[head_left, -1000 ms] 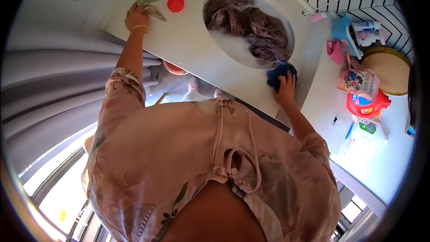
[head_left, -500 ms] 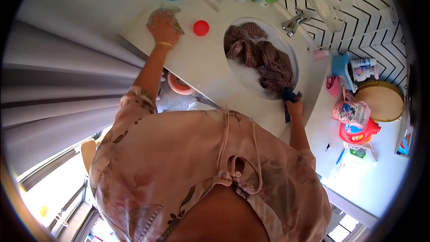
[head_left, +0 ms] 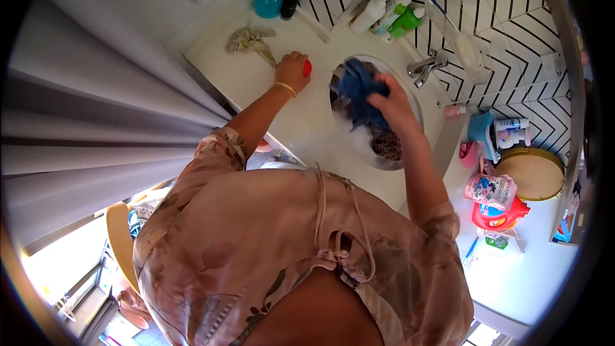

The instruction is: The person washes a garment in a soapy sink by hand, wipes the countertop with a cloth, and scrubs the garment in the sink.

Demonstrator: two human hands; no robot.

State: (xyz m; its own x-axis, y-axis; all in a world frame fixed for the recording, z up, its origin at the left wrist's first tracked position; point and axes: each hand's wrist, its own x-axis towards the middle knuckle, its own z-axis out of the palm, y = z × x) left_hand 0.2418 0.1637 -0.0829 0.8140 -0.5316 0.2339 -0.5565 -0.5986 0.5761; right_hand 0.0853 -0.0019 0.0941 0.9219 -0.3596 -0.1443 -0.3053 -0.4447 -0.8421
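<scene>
My left hand (head_left: 295,72) is closed around a small round red cap (head_left: 308,68) on the white counter, its fingers partly hidden. A pale crumpled rag (head_left: 248,42) lies just beyond that hand. My right hand (head_left: 392,104) grips a dark blue cloth (head_left: 360,91), slightly blurred, over the round sink (head_left: 416,93). Under the blue cloth, a brown checked garment (head_left: 386,144) sits in the sink among white suds (head_left: 362,144), partly covered.
A chrome faucet (head_left: 426,67) stands at the sink's far right. Behind are a blue pump bottle (head_left: 269,1), a black tube (head_left: 291,0) and a green bottle (head_left: 406,22). To the right sit a red detergent jug (head_left: 500,216) and a floral pouch (head_left: 490,188).
My left hand has left the rag and moved right to the red cap. My right hand has carried the blue cloth from the sink's near edge up over the sink's middle.
</scene>
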